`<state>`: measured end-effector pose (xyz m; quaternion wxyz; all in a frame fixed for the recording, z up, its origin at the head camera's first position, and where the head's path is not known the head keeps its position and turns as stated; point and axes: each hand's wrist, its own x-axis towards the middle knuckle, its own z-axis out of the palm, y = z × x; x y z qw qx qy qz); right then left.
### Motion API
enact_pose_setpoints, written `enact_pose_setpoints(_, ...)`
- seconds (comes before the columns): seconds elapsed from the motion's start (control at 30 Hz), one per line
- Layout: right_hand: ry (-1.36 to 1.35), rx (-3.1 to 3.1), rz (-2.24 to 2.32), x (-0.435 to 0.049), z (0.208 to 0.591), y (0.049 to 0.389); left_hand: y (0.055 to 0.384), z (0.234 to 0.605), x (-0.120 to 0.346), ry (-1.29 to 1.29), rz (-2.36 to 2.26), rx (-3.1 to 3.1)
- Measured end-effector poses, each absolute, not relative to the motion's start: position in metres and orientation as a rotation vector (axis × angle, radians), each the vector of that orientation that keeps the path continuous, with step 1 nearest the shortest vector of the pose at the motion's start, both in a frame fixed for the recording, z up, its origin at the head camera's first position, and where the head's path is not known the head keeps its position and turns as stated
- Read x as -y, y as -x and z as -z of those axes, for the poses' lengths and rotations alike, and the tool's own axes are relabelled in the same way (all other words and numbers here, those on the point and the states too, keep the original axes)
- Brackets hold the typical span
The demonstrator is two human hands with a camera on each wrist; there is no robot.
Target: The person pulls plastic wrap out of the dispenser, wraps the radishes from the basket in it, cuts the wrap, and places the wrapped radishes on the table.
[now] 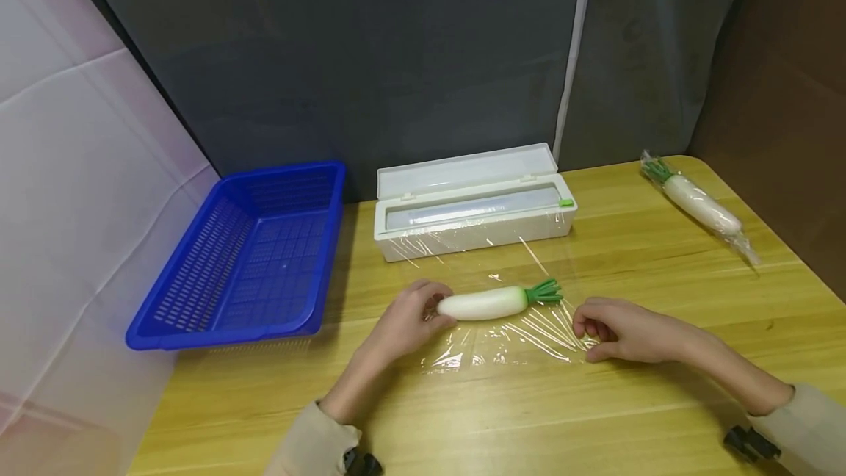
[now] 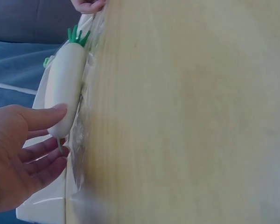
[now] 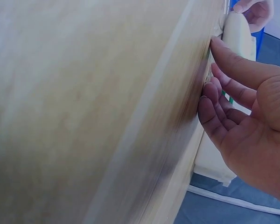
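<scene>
A white radish [image 1: 485, 304] with green stalks lies on a sheet of clear plastic wrap [image 1: 463, 351] spread over the table. My left hand [image 1: 411, 318] holds the root end, its thumb along one side and the index finger partly hidden behind. At the stalk end, my right hand [image 1: 628, 330] has its fingers bent at the wrap's right edge. Creases in the film run toward that hand, which holds the edge; the exact contact is hard to see. Behind the radish, the wrap reaches the front of a white dispenser box [image 1: 476, 230] with its lid raised.
An openwork blue plastic basket [image 1: 317, 270] stands on the left of the wooden table [image 1: 529, 417]. Another radish [image 1: 702, 204], wrapped in clear film, lies at the back right. A green tab [image 1: 566, 203] sits on the dispenser's right end. Dark cloth [image 1: 396, 57] hangs behind.
</scene>
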<state>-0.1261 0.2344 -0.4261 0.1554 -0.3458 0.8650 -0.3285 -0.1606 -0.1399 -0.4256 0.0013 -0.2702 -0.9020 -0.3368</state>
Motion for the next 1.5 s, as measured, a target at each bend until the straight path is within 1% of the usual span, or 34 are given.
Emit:
enact_pose_setpoints(0.43,1.025,-2.482,0.933,-0.236,0.425,0.125,0.152,0.422,0.158,0.895,1.128,2.850)
enact_pose_setpoints(0.77,1.109,-2.468,0.956,-0.238,0.426,0.125,0.145,0.423,0.180,0.844,1.077,2.859)
enact_pose_setpoints(0.87,1.111,-2.455,0.950,-0.240,0.426,0.125,0.141,0.422,0.187,0.864,1.084,2.879)
enact_pose_setpoints(1.17,1.085,-2.433,0.918,-0.240,0.424,0.124,0.127,0.422,0.198,1.158,1.128,2.999)
enact_pose_setpoints(1.5,1.158,-2.452,0.933,-0.240,0.426,0.125,0.121,0.422,0.202,1.189,1.152,3.067)
